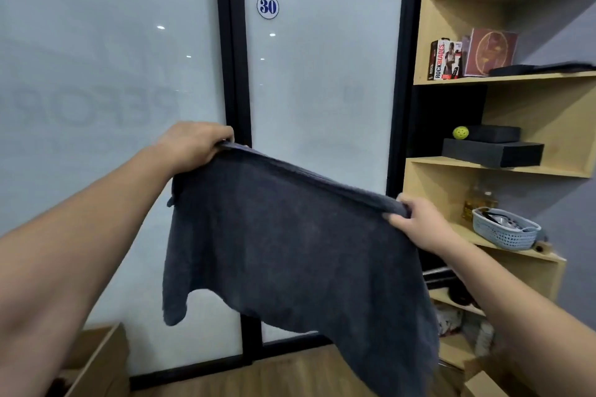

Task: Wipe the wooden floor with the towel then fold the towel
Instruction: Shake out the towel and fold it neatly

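Both hands hold one dark grey towel up in the air, in front of a frosted glass wall with black frames. Left hand is closed on the upper left corner of the towel, fingers curled over the edge, and it stands higher than the other one. Right hand is closed on the upper right corner, lower and nearer to the shelves. Between them the top edge runs tight and slants down to the right. Below it the cloth hangs open and flat, with an uneven bottom edge; its right part falls lower than its left part. It does not touch the wooden floor, which shows under it as a light brown strip.

On the right stands a light wooden shelf unit. On its shelves I see black foam blocks stacked, and a small yellow-green ball just beside the upper block. Higher up there is a box with the word ROCKBLADES. Lower down sits a pale blue basket. On the glass door a round sticker shows the number 30. At the lower left corner a cardboard box is partly in view.
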The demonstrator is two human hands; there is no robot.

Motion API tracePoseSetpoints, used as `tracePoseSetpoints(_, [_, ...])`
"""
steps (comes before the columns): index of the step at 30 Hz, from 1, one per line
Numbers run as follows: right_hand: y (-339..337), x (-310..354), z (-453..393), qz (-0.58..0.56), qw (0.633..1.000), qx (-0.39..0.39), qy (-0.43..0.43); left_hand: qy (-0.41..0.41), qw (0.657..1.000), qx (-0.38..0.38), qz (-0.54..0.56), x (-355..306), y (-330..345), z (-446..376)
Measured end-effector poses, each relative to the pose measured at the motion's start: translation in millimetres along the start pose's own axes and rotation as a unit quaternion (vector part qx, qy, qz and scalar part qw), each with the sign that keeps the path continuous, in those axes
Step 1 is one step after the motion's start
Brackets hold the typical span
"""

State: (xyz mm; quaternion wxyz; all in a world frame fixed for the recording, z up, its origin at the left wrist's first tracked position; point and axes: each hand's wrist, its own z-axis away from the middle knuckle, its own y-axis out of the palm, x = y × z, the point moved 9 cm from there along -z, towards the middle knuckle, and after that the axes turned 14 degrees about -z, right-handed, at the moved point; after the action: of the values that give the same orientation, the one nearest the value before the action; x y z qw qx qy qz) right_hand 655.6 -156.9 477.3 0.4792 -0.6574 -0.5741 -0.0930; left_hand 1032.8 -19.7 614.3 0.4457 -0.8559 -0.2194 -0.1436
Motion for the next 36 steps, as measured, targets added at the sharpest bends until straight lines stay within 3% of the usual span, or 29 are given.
tracePoseSetpoints(2, [-19.5,-2.6,-8.7,0.045,0.998,-0.041,-0.009,-0.095,0.993,0.021,0.061,30.5,17.5,18.2])
tracePoseSetpoints(5, [-42.2,-18.1,-11.5,0.144,0.988,-0.055,0.017,-0.253,0.953,0.061,0.154,67.7,61.9,52.9])
tracePoseSetpoints(8, [-46.7,-38.9,-10.1,0.187,0.976,-0.038,0.102,-0.315,0.912,0.084,0.250,69.0,96.5,66.0])
tracePoseSetpoints(12, [-38.1,-66.7,-2.5,0.045,0.979,-0.049,0.190,-0.396,0.842,0.079,0.358,73.9,116.0,64.6])
tracePoseSetpoints(15, [-19.6,-84.8,3.6,0.010,0.983,0.005,0.186,-0.450,0.795,0.062,0.401,84.1,124.6,61.5])
tracePoseSetpoints(18, [-6.5,-101.9,12.4,0.047,0.981,0.040,0.186,-0.479,0.800,0.022,0.362,89.0,119.7,56.1])
tracePoseSetpoints(21, [-5.9,-128.3,32.2,0.061,0.966,0.012,0.250,-0.501,0.801,-0.002,0.326,89.8,112.0,53.7])
tracePoseSetpoints(26, [14.2,-171.3,67.3,0.038,0.954,0.031,0.294,-0.512,0.810,0.016,0.286,85.9,103.4,41.1])
tracePoseSetpoints(31, [46.4,-200.1,86.0,0.150,0.943,0.135,0.265,-0.501,0.820,0.056,0.271,72.7,108.6,30.8])
tracePoseSetpoints(36, [51.9,-208.8,88.4,0.098,0.937,0.100,0.319,-0.489,0.831,0.094,0.250,66.9,113.7,29.3])
